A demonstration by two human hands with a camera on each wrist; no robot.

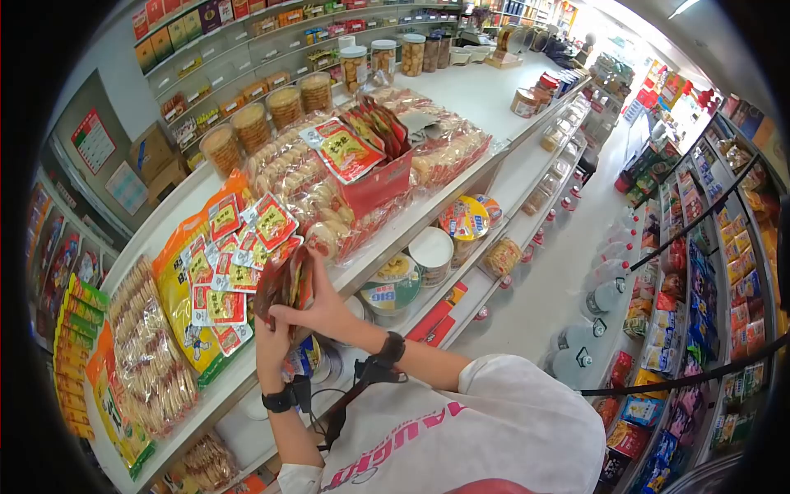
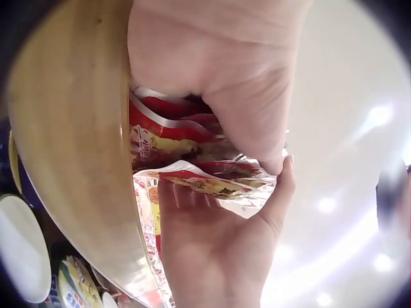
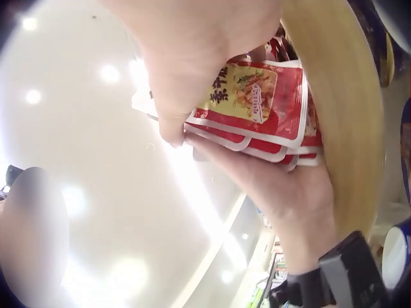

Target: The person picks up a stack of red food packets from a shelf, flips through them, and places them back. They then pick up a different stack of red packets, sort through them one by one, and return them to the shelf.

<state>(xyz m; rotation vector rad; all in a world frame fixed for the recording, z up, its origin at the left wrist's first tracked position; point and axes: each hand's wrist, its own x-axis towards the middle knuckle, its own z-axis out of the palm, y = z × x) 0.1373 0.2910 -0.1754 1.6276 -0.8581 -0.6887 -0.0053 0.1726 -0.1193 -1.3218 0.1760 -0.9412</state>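
Note:
Both hands hold one stack of red snack packets point(image 1: 284, 284) in front of the shelf edge. My left hand point(image 1: 271, 333) grips the stack from below, my right hand point(image 1: 321, 309) from the right side. In the left wrist view the left hand point(image 2: 225, 77) curls over the red and silver packets point(image 2: 192, 151), and the right hand point(image 2: 218, 250) cups them from underneath. The right wrist view has the right hand point(image 3: 186, 45) pinching the packets point(image 3: 257, 102) against the left hand's point(image 3: 282, 186) palm.
More of the same red packets point(image 1: 234, 255) lie loose on yellow bags point(image 1: 177, 288) on the shelf top. A red display box point(image 1: 374, 177) of packets stands behind on biscuit bags. Round tins point(image 1: 395, 280) fill the lower shelf. The aisle with water bottles point(image 1: 605, 292) runs along the right.

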